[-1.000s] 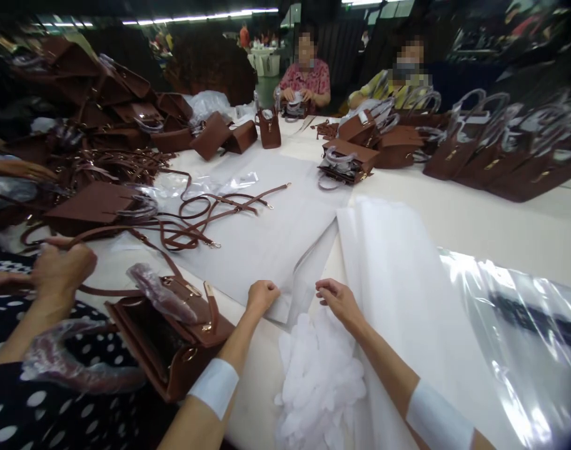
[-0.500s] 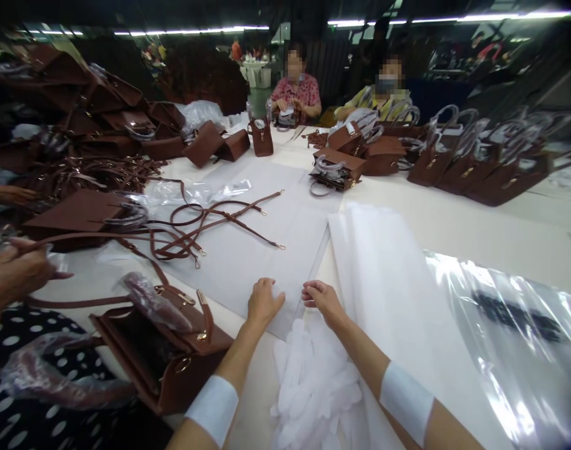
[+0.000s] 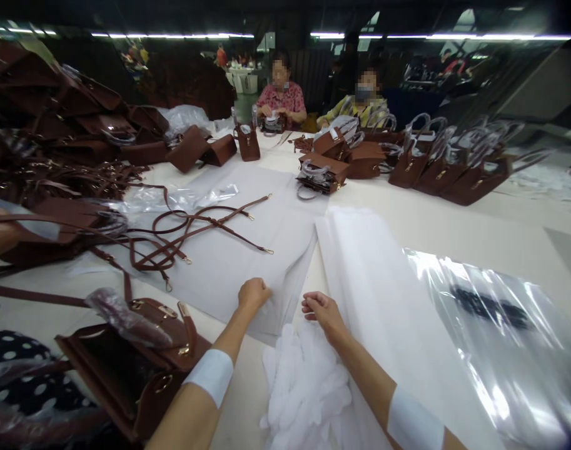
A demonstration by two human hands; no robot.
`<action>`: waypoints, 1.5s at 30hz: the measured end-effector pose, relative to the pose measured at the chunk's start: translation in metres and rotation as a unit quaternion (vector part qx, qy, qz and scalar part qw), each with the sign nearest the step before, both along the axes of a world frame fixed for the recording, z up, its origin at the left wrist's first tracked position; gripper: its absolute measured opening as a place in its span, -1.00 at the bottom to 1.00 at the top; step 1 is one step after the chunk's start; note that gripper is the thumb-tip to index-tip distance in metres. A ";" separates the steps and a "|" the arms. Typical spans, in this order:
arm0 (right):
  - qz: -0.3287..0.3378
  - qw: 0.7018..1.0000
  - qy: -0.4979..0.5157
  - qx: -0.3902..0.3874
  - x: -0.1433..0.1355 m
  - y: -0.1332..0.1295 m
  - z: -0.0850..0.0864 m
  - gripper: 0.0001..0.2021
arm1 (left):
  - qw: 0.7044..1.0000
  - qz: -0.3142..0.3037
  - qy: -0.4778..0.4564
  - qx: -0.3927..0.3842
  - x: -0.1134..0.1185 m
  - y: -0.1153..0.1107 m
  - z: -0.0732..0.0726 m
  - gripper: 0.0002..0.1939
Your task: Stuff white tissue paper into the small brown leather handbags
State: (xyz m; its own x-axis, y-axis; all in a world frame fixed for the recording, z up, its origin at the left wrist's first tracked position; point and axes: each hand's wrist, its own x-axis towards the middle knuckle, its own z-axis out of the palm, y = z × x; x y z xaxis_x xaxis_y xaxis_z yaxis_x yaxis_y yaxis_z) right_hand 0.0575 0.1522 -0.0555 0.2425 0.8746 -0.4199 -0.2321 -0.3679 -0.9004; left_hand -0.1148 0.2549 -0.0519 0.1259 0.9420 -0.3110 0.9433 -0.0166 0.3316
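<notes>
A thin grey paper sheet lies on the table in front of me. My left hand is closed at its near right part, thumb side down on the sheet, and the sheet is creased beside it. My right hand hovers just off the sheet's right edge, its fingers loosely bent and nothing visible between them. Below it is a heap of white soft strips. Right of that hand lies a folded stack of white sheeting. Several brown straps with metal clips rest across the grey sheet.
An open brown handbag with wrapped handles stands at lower left. Another person's hand holds a strap at the left edge. Clear plastic sheets lie at right. Brown bags stand at the back right; two co-workers sit across the table.
My left hand has closed from loosely curled fingers, and the grey sheet beside it has creased up. My right hand stays near the same place. The camera has turned slightly right.
</notes>
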 end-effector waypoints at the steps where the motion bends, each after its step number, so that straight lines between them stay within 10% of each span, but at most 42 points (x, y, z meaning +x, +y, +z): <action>1: -0.001 1.000 0.004 0.000 0.000 0.000 0.001 -0.68 | 1.000 0.016 -0.011 -0.006 -0.005 0.006 0.002 -0.87; 16: 0.030 0.999 0.001 -0.021 -0.017 0.041 0.026 -0.87 | 0.951 0.101 -0.261 -0.129 -0.022 0.017 0.012 -0.88; 26: -0.015 0.990 -0.098 -0.101 -0.031 0.059 -0.005 -0.88 | 0.935 0.138 -0.323 -0.058 -0.031 0.028 0.035 -0.81; 34: -0.023 0.997 0.054 -0.049 -0.019 0.130 0.041 -0.34 | 0.920 0.099 -0.375 -0.062 -0.029 0.025 0.076 -0.74; 45: -0.047 0.997 -0.049 0.039 -0.045 0.194 0.104 -0.90 | 0.883 0.071 -0.461 -0.050 -0.030 0.021 0.118 -0.84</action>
State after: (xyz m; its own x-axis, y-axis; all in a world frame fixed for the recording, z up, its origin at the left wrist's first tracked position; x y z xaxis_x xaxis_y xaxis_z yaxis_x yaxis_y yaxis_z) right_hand 0.0129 0.3460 0.0488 0.3616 0.8752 -0.3215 -0.1728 -0.2759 -0.9455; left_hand -0.1443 0.2757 0.0658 0.2524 0.9424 -0.2197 0.2613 0.1522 0.9532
